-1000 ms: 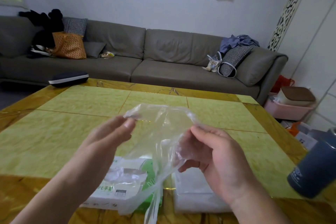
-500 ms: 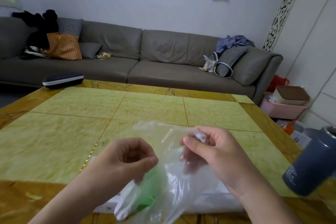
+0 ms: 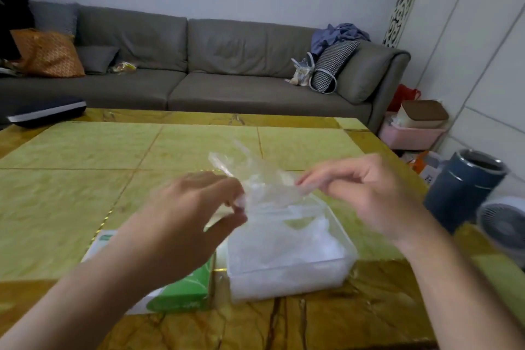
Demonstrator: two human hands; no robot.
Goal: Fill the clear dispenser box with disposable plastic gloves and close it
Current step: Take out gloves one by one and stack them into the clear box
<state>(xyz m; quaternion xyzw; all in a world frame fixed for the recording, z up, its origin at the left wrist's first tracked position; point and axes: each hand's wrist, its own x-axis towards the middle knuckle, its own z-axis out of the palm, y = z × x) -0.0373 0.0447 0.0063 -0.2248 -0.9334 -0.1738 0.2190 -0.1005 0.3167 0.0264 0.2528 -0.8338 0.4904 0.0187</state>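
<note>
Behind the green-and-gold table point(image 3: 85, 193) runs a long grey sofa point(image 3: 227, 65), and on that table my work sits close to me. My left hand point(image 3: 196, 207) pinches one end of a clear glove point(image 3: 255, 179) between thumb and curled fingers; my right hand point(image 3: 369, 193) pinches the other end the same way, so the thin film stretches crumpled between them. The glove hangs just above the box point(image 3: 298, 264), which stands open on the near part of the table and already holds a white heap of gloves. The picture is blurred here, so I cannot tell whether the glove touches the heap. Just left of the box, partly under my left wrist, lies the green-and-white pack point(image 3: 181, 293). At the right edge stand a dark blue flask point(image 3: 463, 187) and, nearer me, a small white fan point(image 3: 502, 230). On the far left corner lies a dark flat case point(image 3: 45, 113).
</note>
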